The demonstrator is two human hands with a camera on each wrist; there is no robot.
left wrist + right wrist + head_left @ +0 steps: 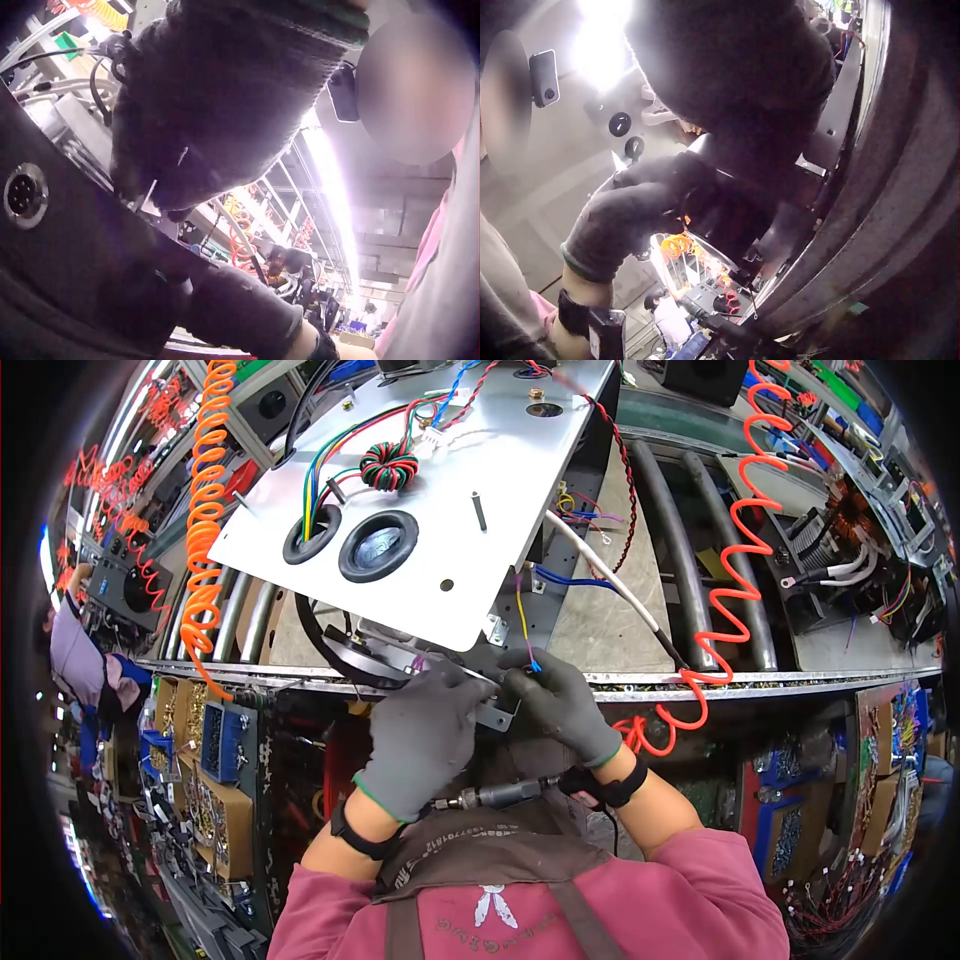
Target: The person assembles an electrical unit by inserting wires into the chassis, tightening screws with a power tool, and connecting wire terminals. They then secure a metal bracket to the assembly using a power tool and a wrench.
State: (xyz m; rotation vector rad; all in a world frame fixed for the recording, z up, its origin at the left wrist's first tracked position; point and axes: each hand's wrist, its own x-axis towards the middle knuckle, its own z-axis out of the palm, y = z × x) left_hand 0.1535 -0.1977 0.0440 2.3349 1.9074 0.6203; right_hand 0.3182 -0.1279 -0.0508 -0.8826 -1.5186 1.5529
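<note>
Left hand (425, 735), right hand (562, 707) — finger grip unclear; bracket (495, 717) between; panel (430, 525), eleven o'clock — likely fitting; next wants alignment, seemingly.

Is stretching crosswise as a metal roller conveyor (672, 550) with a front rail (800, 681); is carrying a pale board (645, 582) beneath a silvery-panelled chassis (440, 545); at right, is bearing another board (815, 650) beneath an open, wired unit (830, 545).

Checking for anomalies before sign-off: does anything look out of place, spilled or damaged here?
Nothing stands out as spilled or damaged; the white cable trailing beside the metal panel probably just reflects unfinished assembly.
</note>
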